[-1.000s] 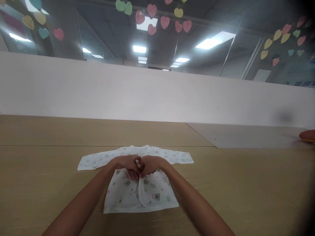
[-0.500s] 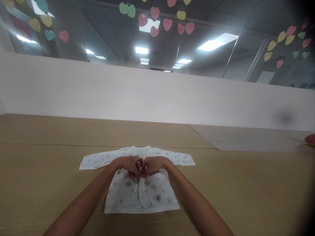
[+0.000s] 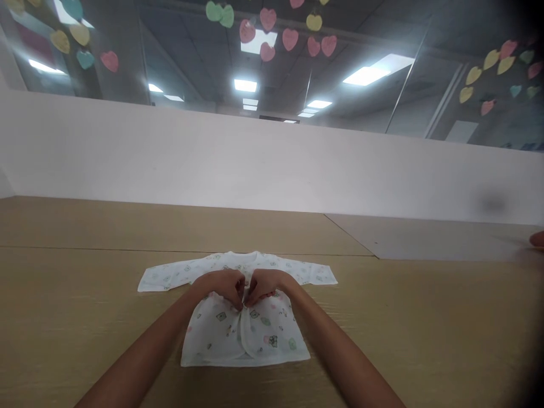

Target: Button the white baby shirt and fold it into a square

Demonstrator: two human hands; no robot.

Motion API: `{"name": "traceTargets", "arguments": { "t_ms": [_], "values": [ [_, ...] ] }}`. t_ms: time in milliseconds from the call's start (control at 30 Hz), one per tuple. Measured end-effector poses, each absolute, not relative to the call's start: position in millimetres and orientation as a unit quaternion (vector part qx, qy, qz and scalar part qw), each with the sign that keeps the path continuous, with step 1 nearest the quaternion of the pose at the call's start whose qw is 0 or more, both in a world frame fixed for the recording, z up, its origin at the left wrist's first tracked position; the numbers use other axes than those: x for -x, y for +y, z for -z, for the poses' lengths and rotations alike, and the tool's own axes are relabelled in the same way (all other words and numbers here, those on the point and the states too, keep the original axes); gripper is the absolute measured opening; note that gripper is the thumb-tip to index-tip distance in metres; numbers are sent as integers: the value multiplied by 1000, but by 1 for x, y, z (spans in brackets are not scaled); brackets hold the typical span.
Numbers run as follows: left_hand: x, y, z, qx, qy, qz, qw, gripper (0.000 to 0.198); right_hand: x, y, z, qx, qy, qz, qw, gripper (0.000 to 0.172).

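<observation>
A white long-sleeved baby top [image 3: 216, 334] with small pastel prints lies flat and buttoned-side up on the wooden table [image 3: 85, 323], its sleeves spread sideways. My left hand [image 3: 223, 286] and my right hand [image 3: 267, 285] meet at the middle of its front opening, just below the neckline. Their fingertips pinch the overlapping front edges together. Whatever lies between the fingers, such as a tie or fastener, is hidden by them. My forearms reach in from the bottom corners of the view.
A grey board [image 3: 425, 238] lies on the far right of the table. A white partition [image 3: 255, 164] runs behind the table, with glass above it bearing paper hearts [image 3: 267, 28]. A rounded orange object [image 3: 538, 239] pokes in at the right edge.
The view has tilted slightly, and the orange object has slid toward the right edge. Both hands remain pinched at the front opening, with the fingers shifted only a little.
</observation>
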State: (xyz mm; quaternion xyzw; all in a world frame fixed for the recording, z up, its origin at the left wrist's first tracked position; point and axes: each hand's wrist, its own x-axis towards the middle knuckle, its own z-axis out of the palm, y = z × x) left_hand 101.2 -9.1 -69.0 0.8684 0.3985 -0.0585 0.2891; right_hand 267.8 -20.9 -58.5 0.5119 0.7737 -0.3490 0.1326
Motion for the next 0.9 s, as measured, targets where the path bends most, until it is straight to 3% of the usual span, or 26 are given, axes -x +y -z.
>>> {"name": "traceTargets", "arguments": {
  "t_ms": [233,400,467,533,733,900],
  "values": [
    [-89,-1,68,-864,438,73,236,47,-271,-22,58,-537,776,309,121,42],
    [-56,17,59,-831,537,-19,142,28,-294,-8,50,-629,731,250,-86,30],
    [-40,25,58,-808,578,-36,106,22,-310,-1,47,-685,686,209,-126,20],
    [-26,31,60,-792,599,-31,116,19,-327,4,48,-727,650,187,-119,15],
    [6,46,71,-729,651,-8,211,34,-370,7,57,-770,604,193,-69,28],
    [25,49,76,-714,668,-31,206,28,-388,3,56,-793,580,179,-52,17]
  ]
}}
